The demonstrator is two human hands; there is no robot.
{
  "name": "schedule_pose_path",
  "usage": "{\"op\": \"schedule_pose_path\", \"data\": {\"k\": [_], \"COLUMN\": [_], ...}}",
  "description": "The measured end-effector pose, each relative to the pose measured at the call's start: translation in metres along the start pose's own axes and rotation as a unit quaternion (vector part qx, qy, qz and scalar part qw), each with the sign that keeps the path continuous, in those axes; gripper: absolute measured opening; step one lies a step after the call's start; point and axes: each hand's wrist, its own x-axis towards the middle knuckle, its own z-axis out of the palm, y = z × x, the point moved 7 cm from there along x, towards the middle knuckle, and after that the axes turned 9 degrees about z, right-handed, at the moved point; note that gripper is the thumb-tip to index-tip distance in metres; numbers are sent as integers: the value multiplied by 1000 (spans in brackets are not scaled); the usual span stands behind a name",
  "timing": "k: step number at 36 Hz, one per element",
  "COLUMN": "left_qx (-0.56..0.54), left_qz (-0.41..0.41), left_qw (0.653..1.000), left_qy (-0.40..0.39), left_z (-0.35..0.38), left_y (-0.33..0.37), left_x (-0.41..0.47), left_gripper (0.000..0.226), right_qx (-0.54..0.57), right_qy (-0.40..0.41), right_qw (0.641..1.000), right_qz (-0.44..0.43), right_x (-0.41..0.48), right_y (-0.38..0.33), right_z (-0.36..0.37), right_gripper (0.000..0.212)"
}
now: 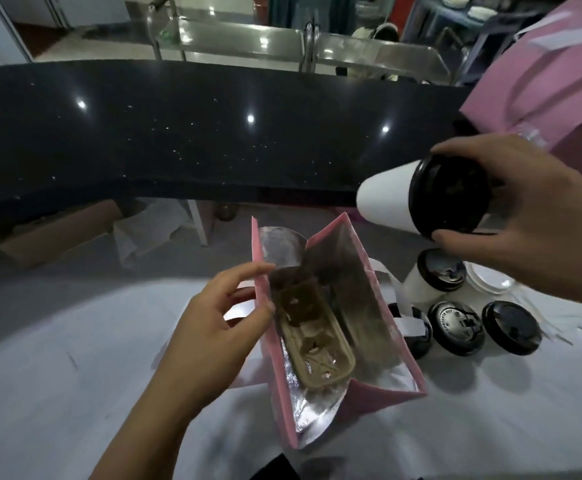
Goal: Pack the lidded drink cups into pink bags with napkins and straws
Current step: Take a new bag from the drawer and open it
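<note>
An open pink bag (379,393) with a silver lining stands on the white table, a brown pulp cup tray (312,341) lying inside it. My left hand (213,330) pinches the bag's left rim and holds it open. Up to the right, my right hand (539,216) grips a white cup with a black lid (386,199) by the lid, tilted sideways above the bag's right side. Several more black-lidded white cups (455,327) stand on the table right of the bag.
A dark counter (178,133) runs across behind the table. More pink bags (552,74) are stacked at the upper right. White paper pieces (556,327) lie at the far right beside the cups. A clear lid (490,278) sits behind them.
</note>
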Motion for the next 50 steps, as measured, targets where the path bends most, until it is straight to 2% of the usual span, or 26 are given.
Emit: {"op": "schedule_pose_path", "data": {"k": [2, 4, 8, 11, 18, 26, 29, 34, 44, 50], "left_qx": [-4, -10, 13, 65, 81, 94, 93, 84, 79, 95], "left_qz": [1, 8, 26, 48, 66, 36, 30, 24, 26, 38], "left_qw": [1000, 1000, 999, 997, 994, 994, 995, 995, 996, 994], "left_qy": [-11, -20, -20, -9, 28, 45, 38, 38, 42, 32], "left_z": [-1, -2, -6, -10, -16, -18, -17, -17, -17, -12], "left_y": [-1, 0, 0, 2, 3, -4, -6, -6, -9, -9], "left_x": [1, 1, -1, -3, -9, -15, -16, -16, -19, -19], "left_gripper": [37, 39, 38, 40, 41, 44, 46, 45, 44, 43], "right_qx": [23, 15, -81, -146, -237, -240, -231, -196, -167, -167], "right_qy": [-15, -64, -196, -246, -261, -301, -308, -347, -336, -360], "right_qw": [999, 995, 972, 952, 927, 914, 917, 916, 926, 916], "right_qz": [-40, -77, -98, -110, -130, -127, -107, -55, -46, -50], "right_x": [-14, -26, -35, -32, -16, -11, -7, -1, -2, -9], "right_y": [-35, -65, -89, -89, -79, -61, -55, -46, -43, -39], "right_z": [-7, 0, 53, 100, 172, 222, 226, 227, 230, 244], "right_gripper": [74, 69, 74, 78, 68, 64, 64, 48, 49, 53]}}
